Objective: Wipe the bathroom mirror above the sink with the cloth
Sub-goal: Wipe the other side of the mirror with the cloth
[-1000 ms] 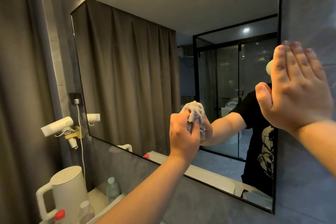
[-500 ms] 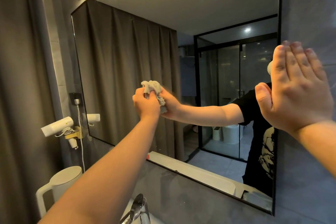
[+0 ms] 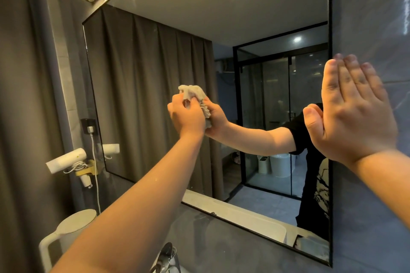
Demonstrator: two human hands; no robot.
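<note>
On the mirror [image 3: 142,77], mid-glass, my left hand [image 3: 186,116] grips the cloth [image 3: 195,93]; my right hand [image 3: 352,115] lies flat, fingers straight, at the mirror's right edge.

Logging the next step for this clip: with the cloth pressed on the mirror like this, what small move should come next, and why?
Probably sweep the cloth further left across the mirror. The left hand grips it bunched against the glass near the middle, and the wide stretch toward the left edge lies within the arm's line. The right hand lies flat on the wall by the mirror's right edge, seemingly bracing.
</note>
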